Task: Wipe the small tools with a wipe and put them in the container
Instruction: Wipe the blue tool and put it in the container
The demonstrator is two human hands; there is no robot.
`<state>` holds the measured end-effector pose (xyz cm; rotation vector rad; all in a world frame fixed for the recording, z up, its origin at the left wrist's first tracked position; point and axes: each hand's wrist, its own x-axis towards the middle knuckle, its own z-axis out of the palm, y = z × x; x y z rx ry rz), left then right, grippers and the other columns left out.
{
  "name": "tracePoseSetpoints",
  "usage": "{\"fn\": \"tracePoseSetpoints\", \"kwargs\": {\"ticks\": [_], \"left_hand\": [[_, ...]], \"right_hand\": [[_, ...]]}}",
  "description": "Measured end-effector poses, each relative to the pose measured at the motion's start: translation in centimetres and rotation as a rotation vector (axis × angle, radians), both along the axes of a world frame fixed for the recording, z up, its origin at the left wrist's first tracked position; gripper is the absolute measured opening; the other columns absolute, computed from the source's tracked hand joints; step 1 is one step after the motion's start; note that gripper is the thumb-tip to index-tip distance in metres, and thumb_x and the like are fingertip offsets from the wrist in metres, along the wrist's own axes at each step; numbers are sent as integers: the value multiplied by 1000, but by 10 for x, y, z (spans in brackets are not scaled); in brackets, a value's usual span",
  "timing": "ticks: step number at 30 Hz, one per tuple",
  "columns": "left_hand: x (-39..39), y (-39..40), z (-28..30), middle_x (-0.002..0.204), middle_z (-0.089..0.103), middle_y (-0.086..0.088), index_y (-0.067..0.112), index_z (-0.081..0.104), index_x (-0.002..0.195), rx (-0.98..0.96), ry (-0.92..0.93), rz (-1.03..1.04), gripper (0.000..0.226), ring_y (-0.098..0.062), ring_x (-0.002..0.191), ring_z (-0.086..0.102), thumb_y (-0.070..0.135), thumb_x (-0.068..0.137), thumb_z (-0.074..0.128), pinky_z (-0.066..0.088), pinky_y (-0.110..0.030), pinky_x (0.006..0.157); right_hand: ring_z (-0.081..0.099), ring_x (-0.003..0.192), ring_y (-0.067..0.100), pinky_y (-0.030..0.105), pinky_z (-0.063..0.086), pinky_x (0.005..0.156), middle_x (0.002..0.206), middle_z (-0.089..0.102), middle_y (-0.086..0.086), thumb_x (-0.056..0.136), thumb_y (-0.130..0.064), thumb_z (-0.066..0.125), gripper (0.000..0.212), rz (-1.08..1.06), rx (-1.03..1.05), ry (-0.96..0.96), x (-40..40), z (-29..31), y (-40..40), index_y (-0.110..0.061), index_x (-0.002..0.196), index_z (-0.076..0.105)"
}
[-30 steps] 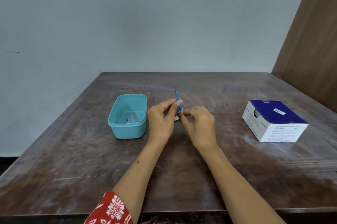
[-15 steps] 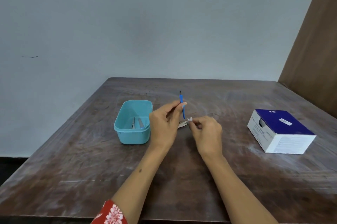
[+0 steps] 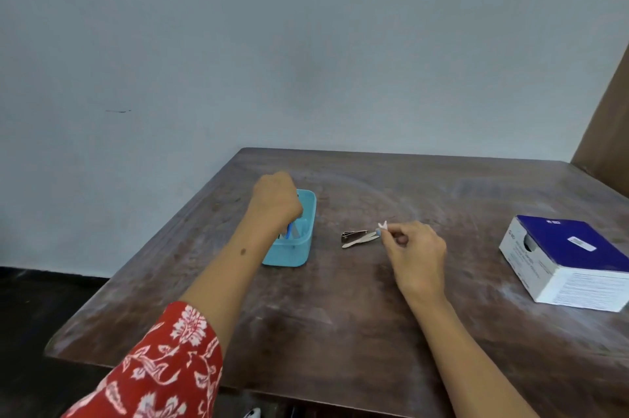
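Observation:
My left hand (image 3: 276,200) is over the light-blue plastic container (image 3: 299,250) and holds a thin blue-handled tool (image 3: 290,230) whose lower end is inside it. Other small tools lie in the container, mostly hidden by my hand. My right hand (image 3: 417,247) rests on the table and pinches a small white wipe (image 3: 383,225). Just left of its fingertips, small metal tools (image 3: 357,238) lie on the wooden table (image 3: 340,298).
A blue-and-white cardboard box (image 3: 565,261) stands at the right of the table. A brown wooden panel (image 3: 609,145) rises at the far right. The grey wall runs behind the table, whose front edge is near me.
My left hand has carried the blue tool left from the table's middle into the container. My right hand stayed by the metal tools with the wipe. The camera turned left.

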<state>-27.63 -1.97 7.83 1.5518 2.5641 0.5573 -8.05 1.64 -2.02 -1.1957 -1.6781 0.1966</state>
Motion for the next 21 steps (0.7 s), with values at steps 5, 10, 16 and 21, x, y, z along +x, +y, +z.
{"fn": "tracePoseSetpoints", "kwargs": {"ticks": [5,10,16,21], "left_hand": [[4,6,-5,61,52,-5,7,48,65,-162,17,71,26,-15,52,51,10,78,71,34,-23,38],[2,6,-13,67,48,-4,8,45,65,-180,1,109,23,-13,52,44,4,79,63,30,-23,39],[9,2,-5,69,51,-8,6,46,62,-89,59,79,22,-19,61,55,-5,79,55,43,-25,47],[41,-19,13,98,63,-24,-7,55,81,140,241,-28,10,-37,94,62,-11,79,46,50,-42,72]], "right_hand": [[59,71,23,18,29,63,71,67,5,78,-16,74,5,23,-16,17,-1,-1,0,-12,76,75],[60,72,22,19,31,64,74,68,4,80,-18,73,6,38,-10,29,-2,-2,1,-13,78,75],[59,68,23,17,31,63,70,68,6,77,-13,75,4,-35,72,154,2,3,0,-9,78,74],[58,68,23,22,39,66,69,64,6,81,-15,72,7,-85,94,307,6,6,2,-8,82,73]]}}
